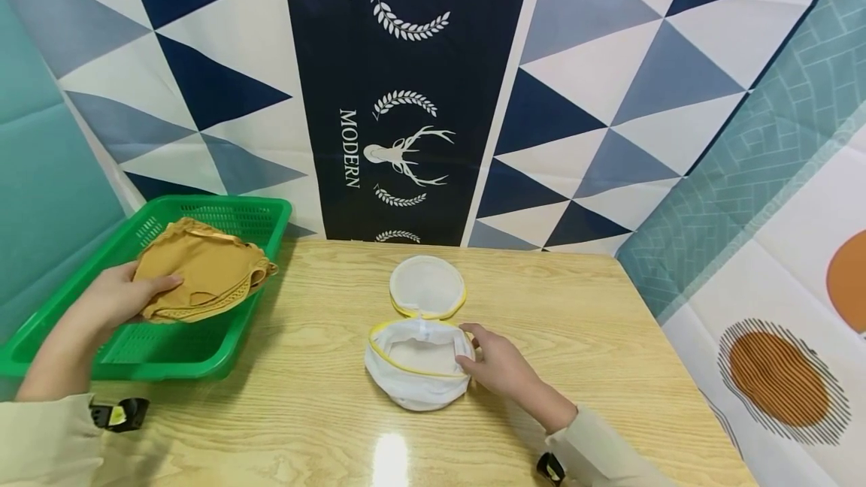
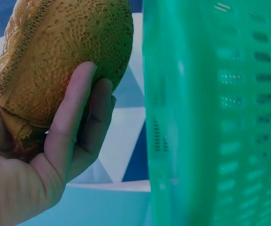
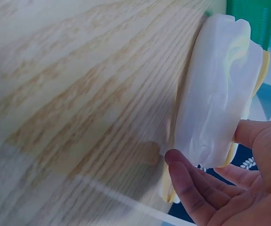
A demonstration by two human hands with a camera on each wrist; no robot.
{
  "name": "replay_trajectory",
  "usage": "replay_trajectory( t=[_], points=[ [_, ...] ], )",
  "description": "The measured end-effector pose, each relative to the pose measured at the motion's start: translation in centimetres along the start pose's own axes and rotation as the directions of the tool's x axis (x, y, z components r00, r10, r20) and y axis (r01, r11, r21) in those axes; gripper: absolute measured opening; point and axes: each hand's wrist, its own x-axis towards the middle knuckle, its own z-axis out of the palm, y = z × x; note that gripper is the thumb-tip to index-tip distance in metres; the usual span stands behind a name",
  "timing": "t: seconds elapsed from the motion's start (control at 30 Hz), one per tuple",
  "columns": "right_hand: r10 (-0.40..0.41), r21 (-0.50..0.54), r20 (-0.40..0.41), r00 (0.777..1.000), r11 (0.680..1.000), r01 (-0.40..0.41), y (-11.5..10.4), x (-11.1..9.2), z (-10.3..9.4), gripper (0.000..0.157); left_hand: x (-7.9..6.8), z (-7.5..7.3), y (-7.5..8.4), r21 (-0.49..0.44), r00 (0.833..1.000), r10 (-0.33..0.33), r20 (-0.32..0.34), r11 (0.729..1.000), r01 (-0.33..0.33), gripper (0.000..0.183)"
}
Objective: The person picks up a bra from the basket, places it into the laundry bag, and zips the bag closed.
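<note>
My left hand (image 1: 128,293) grips a folded piece of mustard-yellow underwear (image 1: 206,269) with lace trim, holding it above a green plastic basket (image 1: 226,352). In the left wrist view, the underwear (image 2: 74,52) shows a bumpy, mesh-like surface, with fingers along its outer side. Toward the middle of the table stands a white laundry bag (image 1: 419,391) with yellow edging, its round lid (image 1: 428,285) folded back and its mouth open. At the bag's right rim, my right hand (image 1: 499,363) pinches the side between thumb and fingers, which the right wrist view also shows on the bag (image 3: 215,94).
The basket stands at the left of a light wooden table (image 1: 568,307). Behind the table hangs a patterned cloth (image 1: 399,156) with triangles and deer heads. Another patterned cloth (image 1: 778,322) lines the right side. Each wrist wears a black strap (image 1: 122,415).
</note>
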Motion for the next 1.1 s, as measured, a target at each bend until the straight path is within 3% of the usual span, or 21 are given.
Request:
replay_trajectory(
  t=[0.37,0.7,1.1],
  points=[
    [-0.004,0.003,-0.01,1.0,1.0,0.004,0.0,0.1,0.2,0.051,-0.3,0.9,1.8,-0.032,0.999,0.042,0.0,0.999,-0.042,0.072],
    [-0.004,0.028,0.003,1.0,1.0,0.004,0.0,0.0,0.2,0.051,-0.3,2.2,3.9,-0.001,0.993,0.116,0.013,0.993,-0.116,0.069],
    [-0.005,0.021,0.004,1.0,1.0,0.005,0.1,-0.1,0.1,0.051,0.1,3.9,5.8,0.019,0.989,0.147,0.023,0.989,-0.148,0.068]
  ],
)
